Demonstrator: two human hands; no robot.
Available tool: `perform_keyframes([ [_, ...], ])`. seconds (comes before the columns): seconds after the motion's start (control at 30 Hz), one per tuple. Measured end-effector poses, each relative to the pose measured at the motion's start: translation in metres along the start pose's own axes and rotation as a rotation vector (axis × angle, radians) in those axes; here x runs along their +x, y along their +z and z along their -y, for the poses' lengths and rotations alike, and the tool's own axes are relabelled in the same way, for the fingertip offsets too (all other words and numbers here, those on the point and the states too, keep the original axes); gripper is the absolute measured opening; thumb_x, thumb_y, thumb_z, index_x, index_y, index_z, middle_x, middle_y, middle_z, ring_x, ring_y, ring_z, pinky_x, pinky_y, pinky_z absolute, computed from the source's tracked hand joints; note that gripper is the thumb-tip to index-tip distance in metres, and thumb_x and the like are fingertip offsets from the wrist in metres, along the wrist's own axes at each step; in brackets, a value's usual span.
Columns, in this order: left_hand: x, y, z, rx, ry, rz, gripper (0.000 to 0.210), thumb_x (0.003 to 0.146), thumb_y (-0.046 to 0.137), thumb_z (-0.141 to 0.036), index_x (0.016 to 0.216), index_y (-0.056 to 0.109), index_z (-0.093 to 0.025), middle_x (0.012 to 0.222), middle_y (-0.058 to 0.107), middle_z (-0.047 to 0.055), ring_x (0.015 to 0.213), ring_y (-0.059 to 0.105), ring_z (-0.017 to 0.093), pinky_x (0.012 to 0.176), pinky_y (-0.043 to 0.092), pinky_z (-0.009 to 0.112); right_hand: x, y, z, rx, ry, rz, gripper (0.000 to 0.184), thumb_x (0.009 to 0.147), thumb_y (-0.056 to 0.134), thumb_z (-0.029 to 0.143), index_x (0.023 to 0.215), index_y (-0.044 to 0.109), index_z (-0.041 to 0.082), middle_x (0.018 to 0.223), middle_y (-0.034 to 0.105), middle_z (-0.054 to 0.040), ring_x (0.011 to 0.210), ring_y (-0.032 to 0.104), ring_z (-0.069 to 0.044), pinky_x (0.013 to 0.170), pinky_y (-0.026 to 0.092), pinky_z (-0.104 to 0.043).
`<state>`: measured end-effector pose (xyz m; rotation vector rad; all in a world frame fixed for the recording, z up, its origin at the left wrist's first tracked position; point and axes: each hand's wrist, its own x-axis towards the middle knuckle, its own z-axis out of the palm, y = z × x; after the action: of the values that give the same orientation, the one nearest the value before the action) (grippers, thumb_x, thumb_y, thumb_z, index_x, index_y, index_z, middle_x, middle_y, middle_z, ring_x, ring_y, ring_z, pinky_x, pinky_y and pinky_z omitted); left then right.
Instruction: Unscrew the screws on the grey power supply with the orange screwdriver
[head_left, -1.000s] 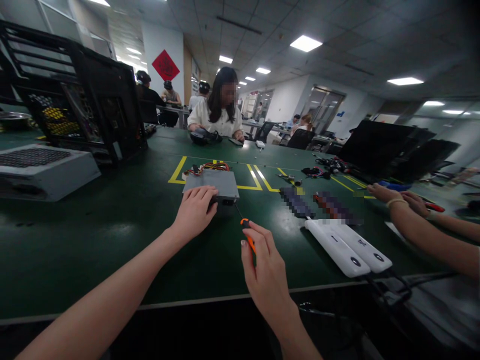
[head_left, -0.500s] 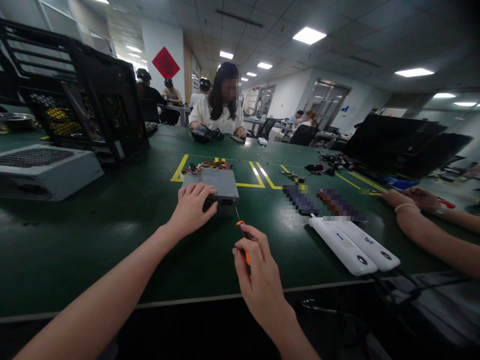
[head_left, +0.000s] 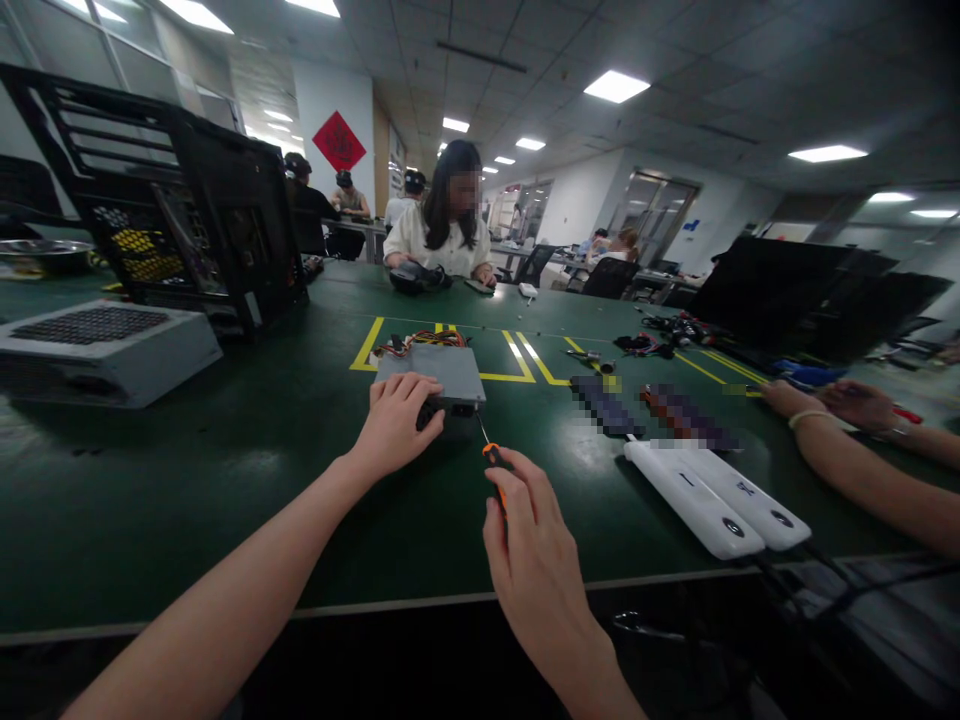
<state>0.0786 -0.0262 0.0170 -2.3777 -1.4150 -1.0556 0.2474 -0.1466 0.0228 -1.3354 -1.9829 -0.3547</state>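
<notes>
A small grey computer power supply (head_left: 457, 371) lies on the green table, with a bundle of coloured cables (head_left: 424, 341) behind it. My left hand (head_left: 397, 420) grips its near left part, fingers across the top and thumb against the near face. In my right hand (head_left: 529, 520) is a screwdriver (head_left: 492, 455) with an orange and black handle, held between thumb and fingers. Its thin shaft points up and away, the tip at the near right corner of the power supply. Whether the tip sits in a screw is too small to tell.
A larger power supply (head_left: 112, 350) and a black computer case (head_left: 195, 210) stand left. Right are two white power banks (head_left: 694, 500), blurred phone-like slabs (head_left: 606, 405), cables (head_left: 645, 345) and another person's hands (head_left: 787, 397). A person (head_left: 439, 220) sits opposite.
The whole view has shifted slightly, with things appearing a little lower and to the right. My right fingers have shifted around the screwdriver handle. The left hand keeps its hold on the power supply.
</notes>
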Motion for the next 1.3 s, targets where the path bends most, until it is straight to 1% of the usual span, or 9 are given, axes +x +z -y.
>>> perform_keyframes([
  [0.1, -0.0001, -0.0005, -0.0003, -0.012, -0.006, 0.004, 0.027, 0.079, 0.047, -0.03, 0.104, 0.053, -0.022, 0.111, 0.055, 0.006, 0.105, 0.045, 0.024, 0.086, 0.03, 0.04, -0.0006, 0.0026, -0.0006, -0.056, -0.014, -0.008, 0.025, 0.088, 0.036, 0.015, 0.108, 0.051, 0.014, 0.11, 0.058, -0.0141, 0.096, 0.059, -0.02, 0.075, 0.052, -0.034],
  [0.23, -0.0002, -0.0005, -0.0006, -0.015, -0.007, 0.004, 0.028, 0.079, 0.047, -0.03, 0.105, 0.053, -0.022, 0.112, 0.055, 0.006, 0.105, 0.045, 0.024, 0.086, 0.03, 0.04, 0.001, 0.0008, -0.0071, -0.093, 0.121, -0.054, 0.023, 0.09, 0.037, 0.028, 0.102, 0.051, 0.015, 0.092, 0.062, -0.0097, 0.073, 0.063, -0.019, 0.059, 0.053, -0.032],
  [0.43, 0.0, -0.0002, -0.0007, -0.014, -0.011, 0.008, 0.028, 0.079, 0.047, -0.03, 0.105, 0.053, -0.022, 0.112, 0.055, 0.006, 0.105, 0.045, 0.024, 0.086, 0.03, 0.041, -0.0017, -0.0018, -0.0032, -0.026, 0.027, -0.02, 0.025, 0.088, 0.035, 0.017, 0.108, 0.048, 0.013, 0.113, 0.053, -0.016, 0.102, 0.056, -0.021, 0.078, 0.052, -0.035],
  [0.67, 0.0001, 0.0014, 0.0001, 0.001, -0.008, -0.001, 0.028, 0.079, 0.047, -0.029, 0.105, 0.053, -0.022, 0.112, 0.055, 0.006, 0.105, 0.045, 0.024, 0.087, 0.03, 0.04, -0.0023, -0.0003, -0.006, -0.104, 0.118, -0.019, 0.021, 0.09, 0.038, 0.027, 0.101, 0.052, 0.016, 0.089, 0.062, -0.009, 0.07, 0.063, -0.018, 0.058, 0.053, -0.031],
  [0.8, 0.0, 0.002, 0.0002, -0.005, -0.01, -0.001, 0.029, 0.078, 0.048, -0.028, 0.106, 0.053, -0.022, 0.113, 0.055, 0.006, 0.106, 0.045, 0.024, 0.087, 0.03, 0.041, -0.0038, 0.0008, -0.0006, -0.054, 0.056, 0.015, 0.024, 0.088, 0.036, 0.019, 0.108, 0.049, 0.013, 0.113, 0.054, -0.0169, 0.097, 0.059, -0.022, 0.072, 0.054, -0.035],
  [0.87, -0.0001, 0.0018, -0.0001, -0.007, -0.011, 0.002, 0.029, 0.078, 0.047, -0.028, 0.106, 0.053, -0.022, 0.113, 0.054, 0.007, 0.106, 0.045, 0.025, 0.087, 0.03, 0.041, -0.0031, 0.0022, 0.0013, -0.035, 0.015, 0.01, 0.027, 0.087, 0.034, 0.013, 0.111, 0.048, 0.013, 0.116, 0.053, -0.017, 0.105, 0.055, -0.022, 0.079, 0.052, -0.036],
  [1.07, 0.0, 0.0011, -0.0001, -0.006, -0.008, -0.001, 0.028, 0.079, 0.047, -0.028, 0.106, 0.052, -0.022, 0.113, 0.055, 0.006, 0.106, 0.045, 0.024, 0.087, 0.03, 0.041, 0.0, -0.0001, -0.0064, -0.092, 0.129, -0.033, 0.025, 0.09, 0.035, 0.027, 0.106, 0.05, 0.014, 0.092, 0.062, -0.0106, 0.072, 0.064, -0.018, 0.057, 0.052, -0.029],
  [1.23, 0.0003, 0.0011, -0.0002, 0.002, -0.003, 0.005, 0.029, 0.079, 0.047, -0.028, 0.106, 0.052, -0.022, 0.113, 0.054, 0.006, 0.106, 0.045, 0.024, 0.087, 0.03, 0.04, -0.0039, -0.0024, -0.0012, -0.028, 0.046, 0.051, 0.028, 0.088, 0.034, 0.018, 0.112, 0.048, 0.012, 0.115, 0.052, -0.0166, 0.102, 0.057, -0.022, 0.077, 0.053, -0.035],
  [1.3, 0.0001, 0.001, -0.0003, 0.005, -0.002, 0.006, 0.028, 0.079, 0.047, -0.028, 0.106, 0.052, -0.022, 0.113, 0.054, 0.006, 0.106, 0.045, 0.024, 0.087, 0.03, 0.04, -0.0041, -0.0012, 0.0007, -0.026, 0.023, 0.06, 0.03, 0.088, 0.033, 0.014, 0.113, 0.047, 0.012, 0.115, 0.052, -0.0162, 0.101, 0.057, -0.021, 0.076, 0.053, -0.033],
])
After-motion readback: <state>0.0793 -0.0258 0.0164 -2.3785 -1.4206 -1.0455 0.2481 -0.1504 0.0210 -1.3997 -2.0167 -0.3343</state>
